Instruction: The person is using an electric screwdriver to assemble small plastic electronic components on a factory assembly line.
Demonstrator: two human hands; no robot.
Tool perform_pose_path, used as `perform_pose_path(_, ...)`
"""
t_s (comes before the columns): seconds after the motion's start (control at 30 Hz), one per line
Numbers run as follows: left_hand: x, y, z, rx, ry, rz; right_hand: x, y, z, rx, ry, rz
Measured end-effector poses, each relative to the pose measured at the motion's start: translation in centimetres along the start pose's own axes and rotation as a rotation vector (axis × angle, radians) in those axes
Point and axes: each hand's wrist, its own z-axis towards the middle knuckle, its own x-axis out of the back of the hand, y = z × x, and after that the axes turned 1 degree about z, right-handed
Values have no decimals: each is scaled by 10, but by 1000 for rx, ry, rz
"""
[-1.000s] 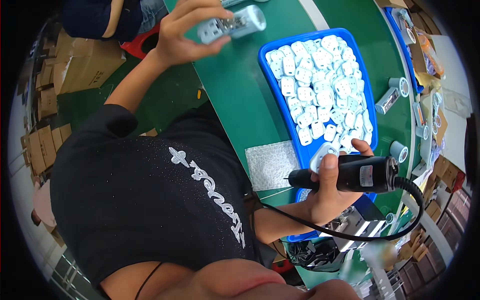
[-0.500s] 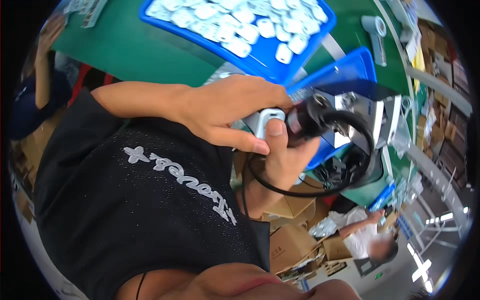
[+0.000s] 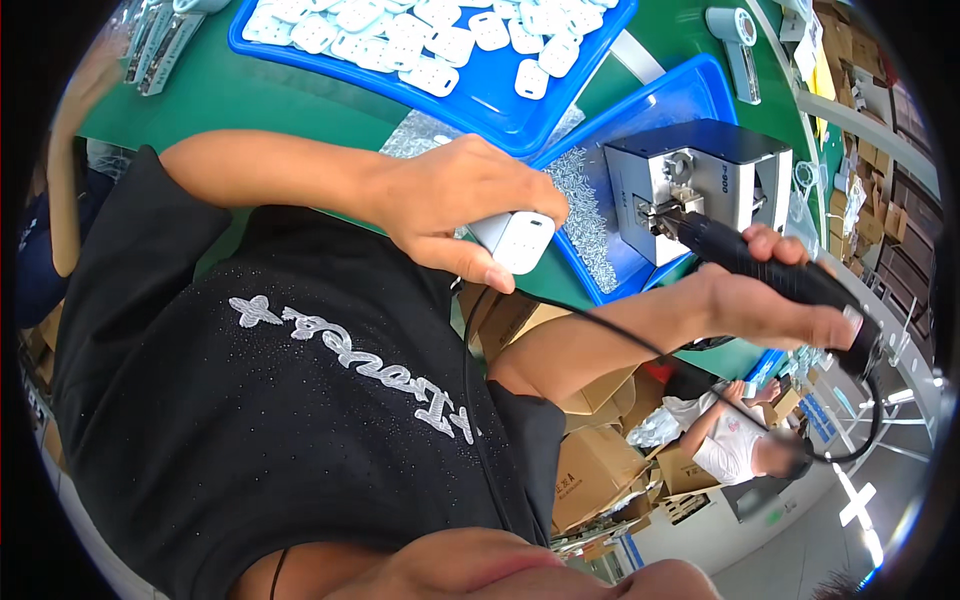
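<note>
My left hand (image 3: pixel 465 190) is wrapped around a small white plastic housing (image 3: pixel 524 244), its flat face with several small holes turned up. My right hand (image 3: pixel 775 300) grips a black electric screwdriver (image 3: pixel 735 252), whose cable loops down and back across my body. The driver's tip points at the metal outlet on the front of a screw feeder (image 3: pixel 735 170), a box with a black top; whether a screw sits on the bit is too small to tell. Below the feeder lies a blue tray (image 3: pixel 712 85) holding many loose small screws (image 3: pixel 582 215).
A larger blue tray (image 3: pixel 490 120) full of white plastic covers (image 3: pixel 430 75) stands on the green table (image 3: pixel 300 105). A pale handheld fan-shaped part (image 3: pixel 738 55) lies at the far right. Cardboard boxes (image 3: pixel 595 475) stand beside my right arm. Other people sit at both sides.
My right hand has moved the screwdriver away from the housing, rightward to the screw feeder. My left hand keeps the housing and has shifted slightly left.
</note>
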Motion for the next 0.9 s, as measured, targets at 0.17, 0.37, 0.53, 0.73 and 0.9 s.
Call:
perform_pose_path(0.17,-9,-4,-2,-39,48,25,53,-25,-17,-171,-458,572)
perform_pose_path(0.37,3,-3,-2,-40,52,6,64,-125,-33,-331,-927,468)
perform_pose_path(0.53,10,-1,-2,-6,59,87,41,-121,-16,-444,-1128,474)
perform_pose_path(0.73,-14,11,0,45,17,-23,44,-92,-22,-294,-1187,749)
perform_pose_path(0.9,-20,11,0,44,-51,39,22,-52,-30,-221,-1195,932)
